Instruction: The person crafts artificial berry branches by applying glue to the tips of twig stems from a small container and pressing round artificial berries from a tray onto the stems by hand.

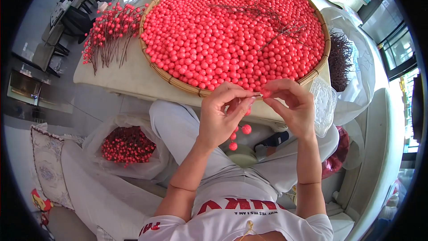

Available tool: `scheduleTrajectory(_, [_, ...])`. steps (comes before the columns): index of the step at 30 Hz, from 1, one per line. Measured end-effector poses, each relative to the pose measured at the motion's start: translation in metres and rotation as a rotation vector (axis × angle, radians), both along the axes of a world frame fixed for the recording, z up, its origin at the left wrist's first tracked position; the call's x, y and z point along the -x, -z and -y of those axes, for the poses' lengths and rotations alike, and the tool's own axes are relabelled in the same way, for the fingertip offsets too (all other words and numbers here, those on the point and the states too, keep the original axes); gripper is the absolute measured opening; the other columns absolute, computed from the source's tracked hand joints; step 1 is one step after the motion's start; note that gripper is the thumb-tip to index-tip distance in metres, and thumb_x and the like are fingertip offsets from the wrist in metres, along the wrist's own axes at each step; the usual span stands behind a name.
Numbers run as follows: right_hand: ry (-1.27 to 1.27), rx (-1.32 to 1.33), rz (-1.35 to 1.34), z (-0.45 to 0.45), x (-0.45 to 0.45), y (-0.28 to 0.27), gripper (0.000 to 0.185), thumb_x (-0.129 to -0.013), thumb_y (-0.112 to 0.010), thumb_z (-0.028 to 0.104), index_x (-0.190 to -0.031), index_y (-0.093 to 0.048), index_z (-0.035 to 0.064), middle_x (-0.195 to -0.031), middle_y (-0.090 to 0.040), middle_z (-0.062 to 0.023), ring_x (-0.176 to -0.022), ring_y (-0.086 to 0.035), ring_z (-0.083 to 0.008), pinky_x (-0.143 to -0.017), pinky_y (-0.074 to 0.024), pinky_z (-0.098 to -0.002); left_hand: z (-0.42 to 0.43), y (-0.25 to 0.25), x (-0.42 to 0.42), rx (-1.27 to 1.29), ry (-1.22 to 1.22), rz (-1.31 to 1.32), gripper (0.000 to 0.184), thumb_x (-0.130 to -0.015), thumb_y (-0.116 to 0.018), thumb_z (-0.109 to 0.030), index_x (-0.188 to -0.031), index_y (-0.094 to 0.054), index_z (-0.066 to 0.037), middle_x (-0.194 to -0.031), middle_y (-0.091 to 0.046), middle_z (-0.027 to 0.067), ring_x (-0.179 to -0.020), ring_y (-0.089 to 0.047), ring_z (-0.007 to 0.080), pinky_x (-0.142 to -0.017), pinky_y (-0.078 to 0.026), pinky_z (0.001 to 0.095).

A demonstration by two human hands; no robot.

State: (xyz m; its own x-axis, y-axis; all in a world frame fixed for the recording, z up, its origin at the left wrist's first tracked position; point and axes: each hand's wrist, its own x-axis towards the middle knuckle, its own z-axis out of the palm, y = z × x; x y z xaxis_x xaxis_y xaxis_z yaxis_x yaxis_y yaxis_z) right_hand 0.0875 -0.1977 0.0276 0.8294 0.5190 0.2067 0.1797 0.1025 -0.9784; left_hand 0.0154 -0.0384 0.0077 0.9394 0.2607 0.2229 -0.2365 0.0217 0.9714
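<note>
Both hands meet just below the front rim of a round woven tray (203, 92) heaped with red berries (214, 31). My left hand (225, 111) is closed in a pinch on a thin stem, and several red berries (246, 129) hang below its fingers. Thumb and forefinger of my right hand (292, 107) pinch one red berry (266, 93) at the stem's tip, close to the left fingertips. Thin brown twigs (285, 30) lie on top of the berries in the tray.
Finished berry stems (111, 31) lie on the table (89, 73) at the left. A plastic bag (93, 145) of berry stems stands lower left. At the right are a bag of dark twigs (341, 60) and a clear plastic container (323, 107).
</note>
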Motion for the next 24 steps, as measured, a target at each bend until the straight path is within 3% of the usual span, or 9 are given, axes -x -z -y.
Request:
scheduleTrajectory(5, [-0.041, -0.022, 0.121, 0.008, 0.000, 0.005, 0.027, -0.074, -0.065, -0.010, -0.099, -0.061, -0.0016, -0.094, -0.063, -0.0080, -0.085, -0.062, -0.0138, -0.080, -0.0494, -0.0241, 0.003, -0.001, 0.001, -0.236, -0.006, 0.074, 0.014, -0.076, -0.063, 0.006, -0.087, -0.067, -0.002, -0.081, -0.056, 0.0012, -0.057, -0.044, 0.0061, -0.050, -0.035, 0.0179])
scheduleTrajectory(10, [0.034, -0.003, -0.055, 0.011, 0.010, -0.005, 0.023, -0.073, -0.066, -0.010, -0.095, -0.063, -0.0025, -0.095, -0.061, -0.0084, -0.083, -0.061, -0.0143, -0.078, -0.0503, -0.0235, 0.007, -0.006, 0.004, -0.307, -0.033, 0.104, 0.017, -0.074, -0.062, 0.010, -0.086, -0.067, 0.000, -0.083, -0.057, 0.0034, -0.062, -0.049, 0.0082, -0.051, -0.035, 0.0171])
scheduleTrajectory(24, [0.071, 0.017, 0.081, 0.017, 0.018, -0.006, 0.021, -0.071, -0.069, -0.009, -0.091, -0.066, -0.0025, -0.094, -0.060, -0.0084, -0.081, -0.060, -0.0147, -0.075, -0.0523, -0.0222, 0.018, -0.008, 0.003, -0.503, -0.114, 0.290, 0.021, -0.069, -0.063, 0.010, -0.086, -0.067, -0.001, -0.083, -0.058, 0.0026, -0.060, -0.046, 0.0091, -0.052, -0.036, 0.0196])
